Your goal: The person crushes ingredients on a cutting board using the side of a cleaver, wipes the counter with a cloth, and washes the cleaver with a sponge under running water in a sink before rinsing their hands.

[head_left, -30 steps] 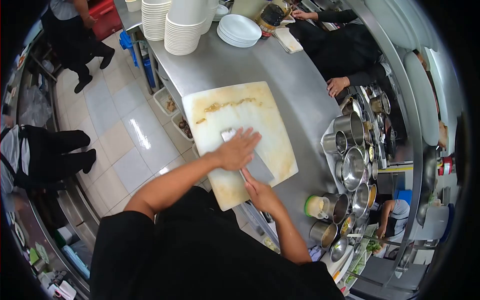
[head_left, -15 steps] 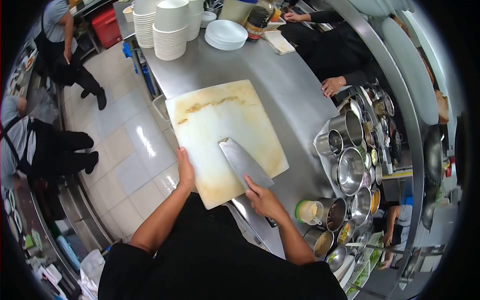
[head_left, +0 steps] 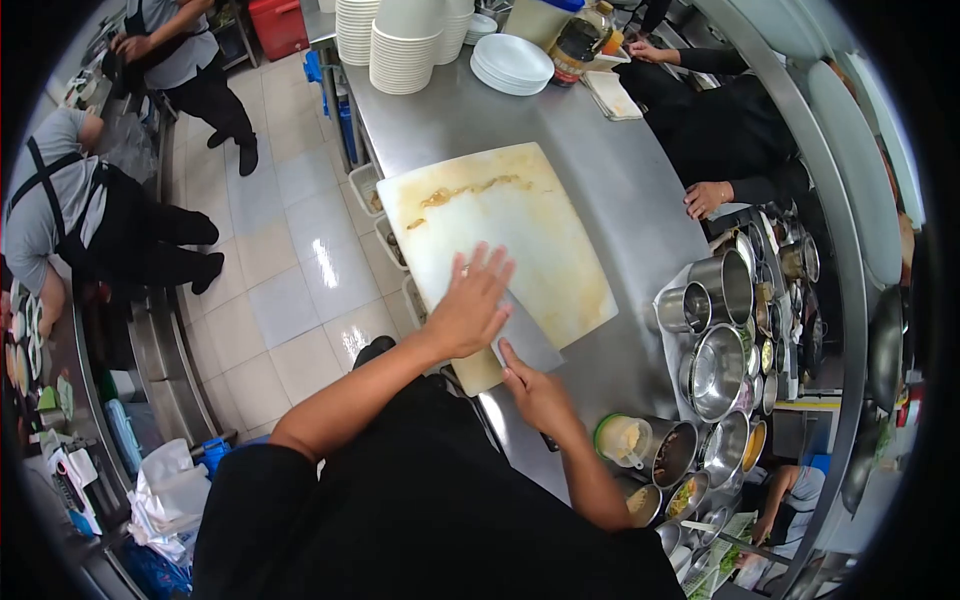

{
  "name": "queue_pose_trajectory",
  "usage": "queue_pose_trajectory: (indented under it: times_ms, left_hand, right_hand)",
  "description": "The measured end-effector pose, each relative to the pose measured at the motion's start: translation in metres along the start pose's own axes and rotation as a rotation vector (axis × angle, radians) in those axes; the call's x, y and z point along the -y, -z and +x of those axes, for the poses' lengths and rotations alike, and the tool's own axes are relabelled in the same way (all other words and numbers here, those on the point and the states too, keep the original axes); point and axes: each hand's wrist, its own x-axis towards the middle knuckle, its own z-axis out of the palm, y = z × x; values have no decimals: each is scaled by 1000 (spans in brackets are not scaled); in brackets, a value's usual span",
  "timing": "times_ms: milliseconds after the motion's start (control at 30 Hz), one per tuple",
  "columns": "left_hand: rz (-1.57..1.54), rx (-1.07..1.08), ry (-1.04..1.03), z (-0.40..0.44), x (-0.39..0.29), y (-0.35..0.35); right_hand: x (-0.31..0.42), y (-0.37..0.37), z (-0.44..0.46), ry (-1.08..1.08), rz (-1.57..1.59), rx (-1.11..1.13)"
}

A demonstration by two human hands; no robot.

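A thick white cutting board point(head_left: 540, 240) with yellowish stains lies on the steel counter before me. My right hand point(head_left: 545, 403) is wrapped around the handle of a broad-bladed kitchen knife point(head_left: 532, 338), whose blade lies low across the near part of the board. Over the blade's front part my left hand point(head_left: 470, 308) is spread out, fingers extended, hiding the tip. Whether the palm presses on the steel I cannot tell. A brown smear point(head_left: 465, 190) runs along the far side of the board.
Stacked white bowls point(head_left: 405, 55), white plates point(head_left: 512, 62) and a dark jar point(head_left: 575, 50) stand at the far end. Steel pots point(head_left: 720, 285) and a green-rimmed tub point(head_left: 622, 440) line the right. Co-workers point(head_left: 85, 210) stand left; another person's hand point(head_left: 708, 198) rests across the counter.
My left hand has moved from the board's left edge to over the knife blade. The knife stays in my right hand. The whole view has shifted, and the co-workers at left have changed posture.
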Motion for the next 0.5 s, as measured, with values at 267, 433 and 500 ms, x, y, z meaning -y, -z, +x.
queue_pose_trajectory:
  times_ms: [267, 433, 500]
  left_hand:
    - [53, 159, -177, -5, 20, -18]
    - [287, 174, -151, 45, 92, 11]
    - [153, 116, -145, 60, 112, 20]
  right_hand:
    - [34, -1, -3, -71, -22, 122]
    - [68, 3, 86, 70, -47, 111]
    - [71, 2, 97, 81, -37, 101]
